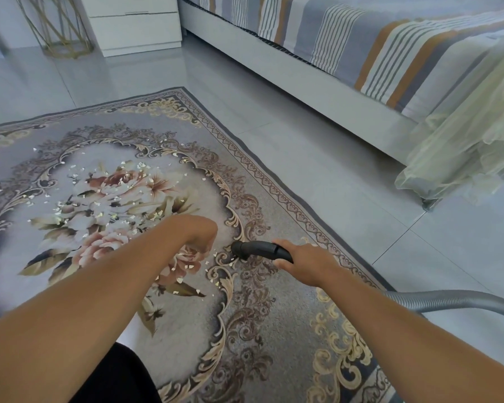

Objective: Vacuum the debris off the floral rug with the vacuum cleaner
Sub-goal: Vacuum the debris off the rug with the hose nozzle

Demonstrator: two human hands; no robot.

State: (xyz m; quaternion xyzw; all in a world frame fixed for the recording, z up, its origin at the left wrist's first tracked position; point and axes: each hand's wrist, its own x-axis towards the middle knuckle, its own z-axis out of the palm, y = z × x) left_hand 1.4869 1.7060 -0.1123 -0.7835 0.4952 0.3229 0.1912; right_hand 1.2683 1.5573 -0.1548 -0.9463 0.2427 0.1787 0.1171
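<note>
The right hand [300,261] was clamped round the black nozzle [258,249], its long axis pointing left toward debris [186,274] near the curled left hand [200,231], whose grip could not be told.

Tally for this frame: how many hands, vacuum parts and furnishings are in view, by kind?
Hands: 2, left hand and right hand
Vacuum parts: 2, black nozzle and grey hose
Furnishings: 4, floral rug, bed, white drawer unit, gold wire stand
Total: 8
</note>
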